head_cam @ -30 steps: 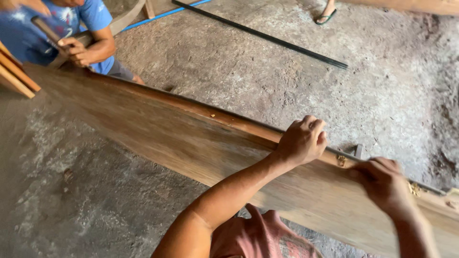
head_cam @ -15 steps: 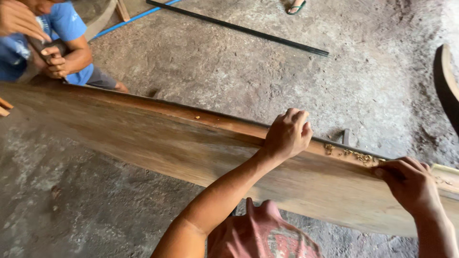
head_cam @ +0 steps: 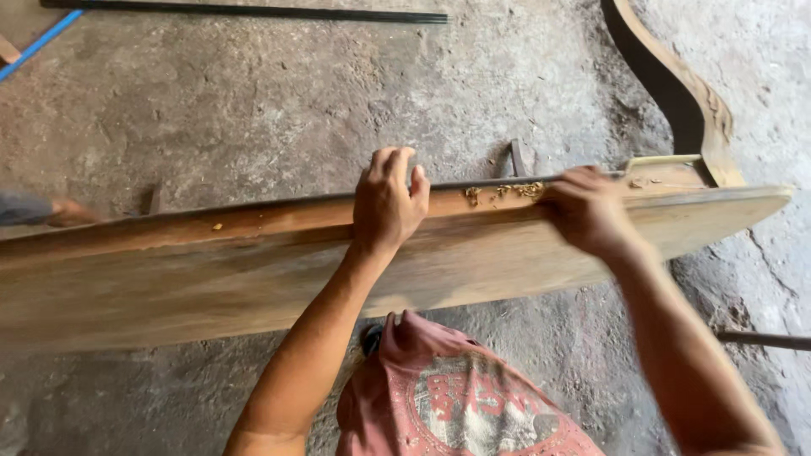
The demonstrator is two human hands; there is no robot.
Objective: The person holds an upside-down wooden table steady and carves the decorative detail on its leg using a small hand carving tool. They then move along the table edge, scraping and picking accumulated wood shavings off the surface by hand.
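Observation:
A long, wide wooden plank (head_cam: 169,279) stands on edge across the view, its rounded end at the right. My left hand (head_cam: 387,201) grips its top edge near the middle, fingers curled over the far side. My right hand (head_cam: 587,209) grips the same edge further right, beside a scatter of wood shavings (head_cam: 507,191). At the far left another person's knee or hand (head_cam: 68,211) shows just behind the plank.
A curved carved wooden piece (head_cam: 676,84) stands at the upper right behind the plank. A long dark metal bar (head_cam: 253,11) and a blue strip (head_cam: 38,44) lie on the rough concrete floor (head_cam: 253,110) at the top. A rod (head_cam: 764,339) pokes in at the right.
The view has swung right and the plank now lies nearly level. The other person has almost left the view at the left. The curved wooden piece has come into view. Both hands keep their grip.

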